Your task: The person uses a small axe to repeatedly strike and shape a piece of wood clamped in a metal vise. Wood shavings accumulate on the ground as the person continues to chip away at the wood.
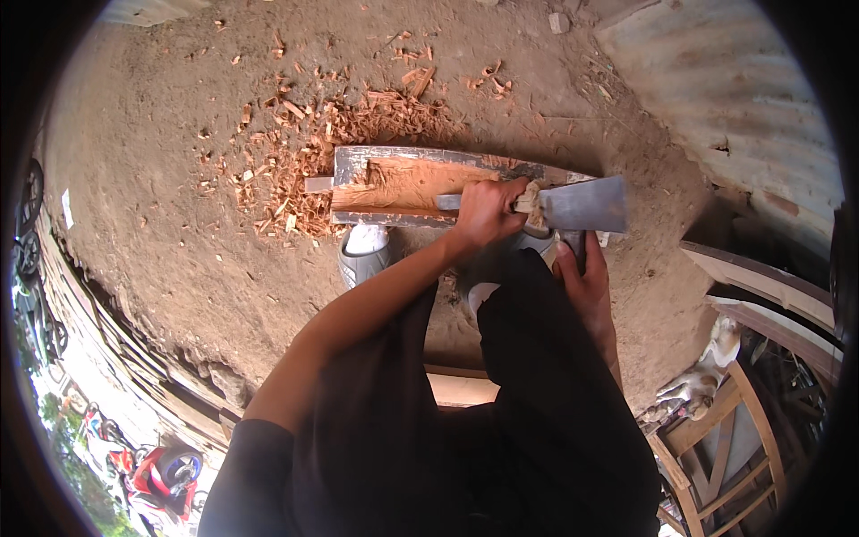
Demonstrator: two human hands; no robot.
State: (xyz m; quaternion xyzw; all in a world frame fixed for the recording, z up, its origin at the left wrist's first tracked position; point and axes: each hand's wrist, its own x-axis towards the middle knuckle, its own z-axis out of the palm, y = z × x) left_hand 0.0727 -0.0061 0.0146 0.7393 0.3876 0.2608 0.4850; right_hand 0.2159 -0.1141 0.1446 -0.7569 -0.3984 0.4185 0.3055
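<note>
My left hand (488,213) is wrapped round a chisel, its flat metal blade (448,202) pointing left over the hollow of a long wooden piece (403,154). The chisel's frayed, pale handle end (531,204) sticks out to the right of my fist. My right hand (586,279) grips the dark handle of a hatchet-like tool, whose broad grey metal head (586,204) sits right beside that frayed end. Whether the two touch cannot be told. Fresh reddish-brown wood shows inside the hollow; the outer edges are dark and worn.
Wood shavings (385,116) lie heaped beyond and left of the piece. My shoe (364,255) stands at its near side. Corrugated sheeting (734,89) is at the far right, boards (761,273) below it. A cat (702,380) lies near a wooden frame (756,421). Motorbikes (165,474) stand lower left.
</note>
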